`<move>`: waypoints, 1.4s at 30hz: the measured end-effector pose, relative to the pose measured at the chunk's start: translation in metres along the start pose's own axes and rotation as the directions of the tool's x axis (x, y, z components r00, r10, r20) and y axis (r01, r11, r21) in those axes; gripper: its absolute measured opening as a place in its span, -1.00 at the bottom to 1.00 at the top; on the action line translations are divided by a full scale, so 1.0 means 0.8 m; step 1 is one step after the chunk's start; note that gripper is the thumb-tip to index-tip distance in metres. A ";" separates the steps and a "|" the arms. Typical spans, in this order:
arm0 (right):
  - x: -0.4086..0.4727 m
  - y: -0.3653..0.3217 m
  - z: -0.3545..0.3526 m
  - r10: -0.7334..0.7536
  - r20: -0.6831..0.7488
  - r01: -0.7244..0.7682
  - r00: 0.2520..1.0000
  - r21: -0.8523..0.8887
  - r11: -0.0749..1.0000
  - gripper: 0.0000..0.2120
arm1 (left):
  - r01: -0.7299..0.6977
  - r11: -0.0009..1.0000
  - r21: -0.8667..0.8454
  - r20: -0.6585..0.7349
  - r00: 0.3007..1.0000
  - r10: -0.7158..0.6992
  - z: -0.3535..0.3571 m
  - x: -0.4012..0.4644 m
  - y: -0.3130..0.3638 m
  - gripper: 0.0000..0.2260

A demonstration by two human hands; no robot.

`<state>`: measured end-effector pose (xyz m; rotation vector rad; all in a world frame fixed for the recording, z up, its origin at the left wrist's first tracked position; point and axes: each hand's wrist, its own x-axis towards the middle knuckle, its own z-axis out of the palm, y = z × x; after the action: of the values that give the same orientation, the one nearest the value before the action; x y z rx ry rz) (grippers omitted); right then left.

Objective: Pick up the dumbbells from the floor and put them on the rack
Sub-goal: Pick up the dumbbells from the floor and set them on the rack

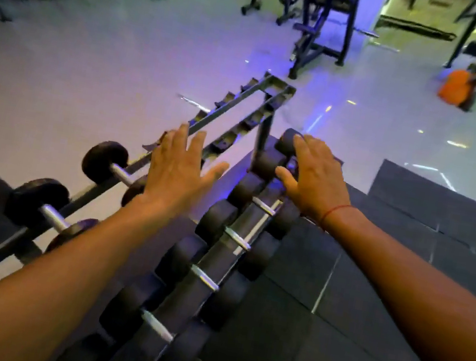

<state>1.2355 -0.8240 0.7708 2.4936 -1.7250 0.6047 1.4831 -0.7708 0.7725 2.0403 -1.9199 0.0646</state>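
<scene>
A two-tier dumbbell rack runs away from me through the middle of the view. Three black dumbbells with chrome handles, such as one dumbbell, rest on the near part of its upper tier. The far saddles of that tier hold nothing. Several black dumbbells fill the lower tier. My left hand hovers over the upper tier with fingers spread, holding nothing. My right hand lies on the farthest lower-tier dumbbell, fingers draped over it; a firm grip is not visible.
Black rubber mats cover the floor to the right of the rack. Pale tiled floor lies to the left. A dark bench machine stands beyond the rack, an orange bag at far right, more gym machines along the back.
</scene>
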 end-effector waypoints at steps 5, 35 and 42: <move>-0.127 0.124 -0.062 0.174 -0.038 -0.177 0.984 -0.109 0.978 -0.34 | -0.234 0.972 -0.034 0.017 0.972 0.235 0.039 -0.024 0.159 -0.28; -0.724 0.784 -0.213 0.778 0.099 -0.731 0.620 -0.287 0.619 -0.33 | -0.632 0.730 -0.259 0.447 0.592 0.671 0.379 -0.291 1.009 -0.29; -0.736 0.894 -0.222 0.740 0.191 -0.676 0.645 -0.307 0.670 -0.34 | -0.611 0.748 -0.260 0.464 0.600 0.651 0.416 -0.279 1.130 -0.29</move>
<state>0.3571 -0.5235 0.6056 1.7400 -2.7463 0.0176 0.5156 -0.6749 0.5920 1.2785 -2.8693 -0.4504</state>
